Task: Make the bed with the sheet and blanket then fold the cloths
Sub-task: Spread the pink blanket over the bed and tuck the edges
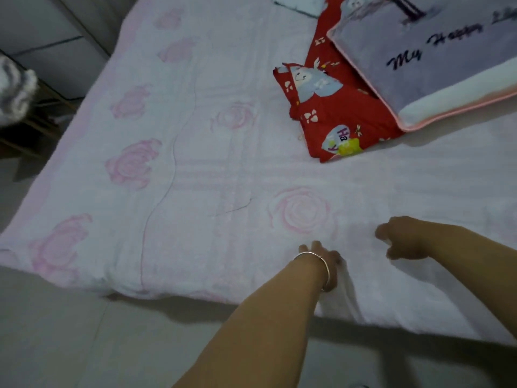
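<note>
Hands (321, 259) (402, 239) at sheet (195, 163) edge (near side)

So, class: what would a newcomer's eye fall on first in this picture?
The red cartoon-print cloth stands out, lying folded at the upper right under a lilac blanket with script lettering. Pink roses dot the white sheet across the bed. Near the lower edge, both hands, left hand braceleted and right hand, touch the sheet.

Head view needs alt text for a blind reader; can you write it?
Two bare hands, left hand and right hand, press on a white rose-patterned sheet at the bed's near edge. A folded red cartoon cloth and lavender blanket lie at the far right.
</note>
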### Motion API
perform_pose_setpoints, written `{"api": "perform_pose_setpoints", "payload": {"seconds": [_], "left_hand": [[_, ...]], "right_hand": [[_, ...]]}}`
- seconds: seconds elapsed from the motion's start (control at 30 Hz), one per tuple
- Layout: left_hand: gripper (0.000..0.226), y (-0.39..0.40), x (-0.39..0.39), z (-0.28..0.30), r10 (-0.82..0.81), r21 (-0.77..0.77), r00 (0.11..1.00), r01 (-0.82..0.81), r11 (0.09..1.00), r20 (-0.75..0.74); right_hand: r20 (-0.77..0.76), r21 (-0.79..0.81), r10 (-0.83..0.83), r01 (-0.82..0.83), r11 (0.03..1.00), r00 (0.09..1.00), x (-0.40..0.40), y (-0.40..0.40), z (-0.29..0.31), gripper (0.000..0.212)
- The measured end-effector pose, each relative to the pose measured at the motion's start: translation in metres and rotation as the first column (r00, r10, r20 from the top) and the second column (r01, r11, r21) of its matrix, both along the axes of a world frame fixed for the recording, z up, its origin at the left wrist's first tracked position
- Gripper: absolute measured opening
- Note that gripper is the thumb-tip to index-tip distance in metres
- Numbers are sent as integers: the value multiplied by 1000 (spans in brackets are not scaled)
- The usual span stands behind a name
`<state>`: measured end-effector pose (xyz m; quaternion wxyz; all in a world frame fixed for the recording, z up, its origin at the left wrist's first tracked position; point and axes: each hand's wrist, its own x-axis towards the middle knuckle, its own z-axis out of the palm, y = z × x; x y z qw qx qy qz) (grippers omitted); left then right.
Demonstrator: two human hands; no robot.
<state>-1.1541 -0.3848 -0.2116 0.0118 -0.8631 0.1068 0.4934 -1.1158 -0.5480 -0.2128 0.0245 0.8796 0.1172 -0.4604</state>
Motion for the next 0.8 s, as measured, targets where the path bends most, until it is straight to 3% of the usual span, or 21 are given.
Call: {"api": "perform_pose_setpoints", "payload": {"seconds": [0.3, 0.57, 0.8], "left_hand": [[52, 92, 18, -11, 168, -77, 962, -155, 985, 214], [42, 322, 1, -19, 412, -129, 795, -399, 908, 445], [40, 498, -20, -18, 494, -155, 729, -483, 862, 474]], "right_hand": [[167, 122, 14, -35, 992, 986, 29, 101, -6, 42], [331, 271, -24, -70, 960, 943, 33, 344, -17, 40], [375, 365, 25, -172, 915, 927, 21, 555, -28, 39]]}}
